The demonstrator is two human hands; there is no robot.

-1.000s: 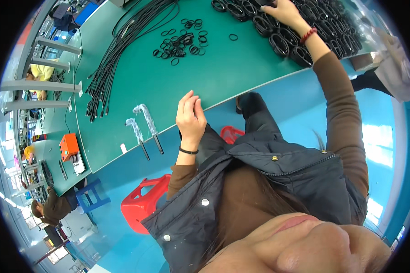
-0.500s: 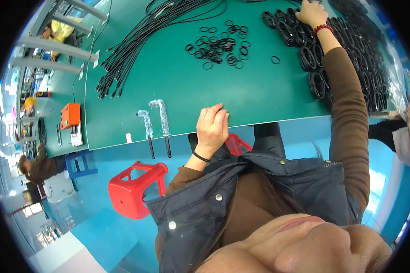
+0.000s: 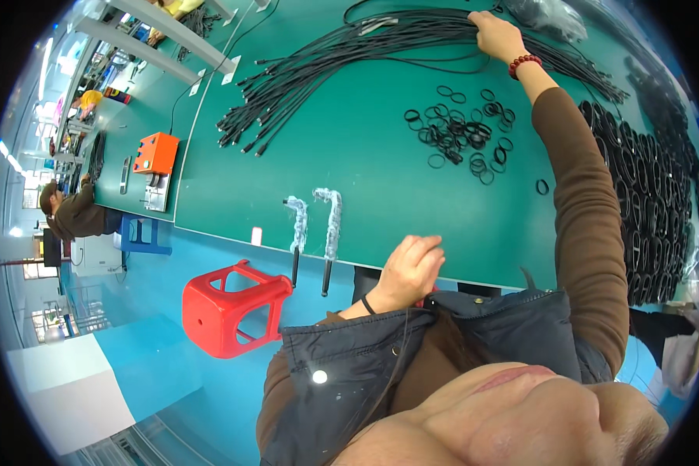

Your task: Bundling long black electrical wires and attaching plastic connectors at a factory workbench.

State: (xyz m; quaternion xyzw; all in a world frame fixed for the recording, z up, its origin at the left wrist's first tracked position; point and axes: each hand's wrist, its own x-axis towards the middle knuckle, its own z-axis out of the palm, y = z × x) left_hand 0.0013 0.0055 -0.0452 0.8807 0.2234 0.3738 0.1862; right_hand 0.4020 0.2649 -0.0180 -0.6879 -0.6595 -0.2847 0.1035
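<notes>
At the far side, my right hand (image 3: 497,37) is on a long bundle of black cables (image 3: 412,35), fingers closed on part of it; exactly how many cables they hold is hidden. My left hand (image 3: 408,268) is by the near table edge, loosely bent with fingertips partly apart and nothing visible in it. Between the hands lies a loose heap of small black rings (image 3: 462,133). One single ring (image 3: 542,186) is apart, near my right sleeve. Rows of coiled black cables (image 3: 645,202) lie right of my right arm.
Two hooked rods with wrapped tops (image 3: 331,225) overhang the near edge of the green table (image 3: 241,190). A red stool (image 3: 221,314) stands below. An orange box (image 3: 156,154) is on the left table, where another person (image 3: 78,210) sits. Clear plastic (image 3: 551,19) lies far right.
My right hand has moved from the coiled cables to the long cable bundle. My left hand has shifted slightly along the table edge. The view has turned, so the table appears displaced.
</notes>
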